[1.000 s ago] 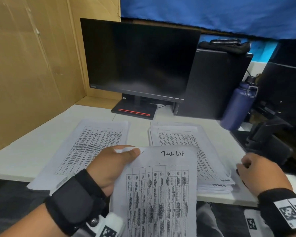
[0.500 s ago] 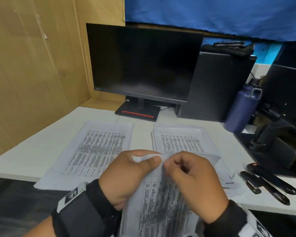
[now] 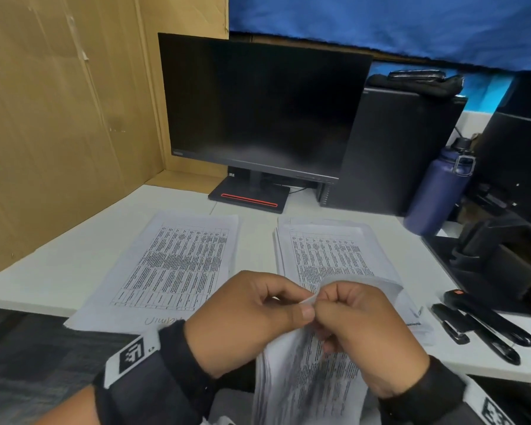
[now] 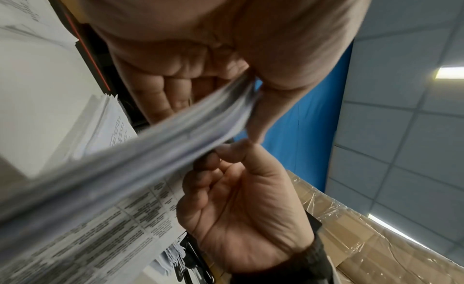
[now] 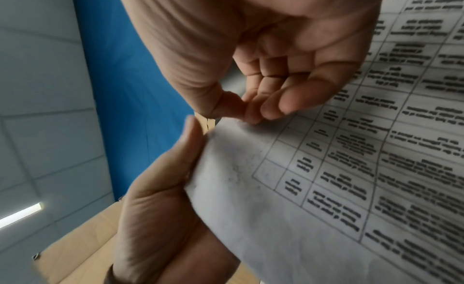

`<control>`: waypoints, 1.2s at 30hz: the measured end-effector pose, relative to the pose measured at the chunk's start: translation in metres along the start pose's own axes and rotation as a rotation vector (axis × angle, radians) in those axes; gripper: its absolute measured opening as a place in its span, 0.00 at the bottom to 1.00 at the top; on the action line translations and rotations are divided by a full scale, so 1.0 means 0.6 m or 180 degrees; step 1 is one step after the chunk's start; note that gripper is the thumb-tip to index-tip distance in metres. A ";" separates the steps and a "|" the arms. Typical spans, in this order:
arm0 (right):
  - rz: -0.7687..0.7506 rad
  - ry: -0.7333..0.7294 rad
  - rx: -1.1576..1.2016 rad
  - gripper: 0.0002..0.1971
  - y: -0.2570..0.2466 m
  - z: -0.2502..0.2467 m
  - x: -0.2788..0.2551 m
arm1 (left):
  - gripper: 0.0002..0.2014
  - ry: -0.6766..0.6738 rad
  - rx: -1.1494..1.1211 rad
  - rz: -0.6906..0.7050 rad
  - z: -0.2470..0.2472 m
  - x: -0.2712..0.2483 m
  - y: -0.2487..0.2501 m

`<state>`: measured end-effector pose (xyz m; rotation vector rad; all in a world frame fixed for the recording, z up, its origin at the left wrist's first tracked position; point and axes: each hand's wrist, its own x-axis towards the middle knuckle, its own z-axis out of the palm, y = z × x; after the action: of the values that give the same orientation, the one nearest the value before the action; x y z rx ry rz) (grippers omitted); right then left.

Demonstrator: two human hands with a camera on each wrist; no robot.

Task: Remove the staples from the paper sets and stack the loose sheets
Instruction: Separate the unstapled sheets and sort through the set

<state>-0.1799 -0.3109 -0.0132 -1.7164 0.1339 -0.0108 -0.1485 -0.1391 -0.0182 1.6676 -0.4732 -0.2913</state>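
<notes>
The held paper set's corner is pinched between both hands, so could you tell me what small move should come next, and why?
Probably pick at that corner with the right hand to lift the staple, while the left hand steadies the held paper set. Both thumbs meet at the corner, and the black tools lie untouched on the desk. The staple itself isn't visible.

I see a white surface (image 3: pixel 59 265) boxed in by cardboard walls (image 3: pixel 59 118), blue cloth (image 3: pixel 380 23) hanging behind, ceiling light (image 4: pixel 449 73) overhead.
</notes>
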 end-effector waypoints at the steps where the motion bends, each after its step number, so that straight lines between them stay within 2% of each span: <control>1: -0.0041 -0.0004 -0.0092 0.03 0.001 0.002 -0.001 | 0.13 0.0065 0.0089 -0.0005 0.000 0.001 -0.002; 6: -0.0148 0.0056 -0.0488 0.04 0.002 0.009 -0.004 | 0.06 0.0156 0.0539 -0.0042 -0.001 0.003 -0.002; 9: -0.0328 0.0150 -0.0628 0.06 0.007 0.011 -0.004 | 0.08 0.0284 0.0685 -0.0094 -0.003 0.007 -0.006; 11: -0.0706 0.0324 -0.0979 0.07 0.013 0.011 -0.005 | 0.08 0.0349 0.0595 -0.0124 -0.003 0.008 -0.007; 15: -0.1682 0.0900 -0.2400 0.07 0.010 0.017 -0.015 | 0.08 0.0497 0.0540 -0.0061 -0.003 0.010 -0.005; 17: -0.1956 0.0948 -0.2678 0.05 0.005 0.018 -0.016 | 0.09 0.0504 0.0533 0.0014 -0.003 0.009 -0.001; 20: -0.1973 0.0946 -0.2697 0.04 -0.003 0.017 -0.010 | 0.09 0.0491 0.0524 0.0120 -0.007 0.008 0.003; 23: -0.1658 0.0732 -0.2082 0.05 -0.014 0.011 -0.002 | 0.07 0.0360 0.0427 0.0223 -0.014 0.008 0.009; 25: -0.1667 0.0630 -0.1956 0.06 -0.018 0.008 0.001 | 0.08 0.0255 0.0376 0.0274 -0.019 0.009 0.012; 32: -0.2580 0.0954 -0.3261 0.04 -0.024 0.014 -0.008 | 0.10 0.0070 -0.0058 0.0130 -0.028 0.012 0.010; 36: -0.2875 0.0931 -0.3490 0.04 -0.022 0.013 -0.005 | 0.10 0.0075 0.0033 0.0092 -0.033 0.014 0.011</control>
<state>-0.1809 -0.3011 -0.0011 -2.7107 -0.5283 -1.0187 -0.1333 -0.1260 -0.0078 1.6711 -0.4815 -0.2479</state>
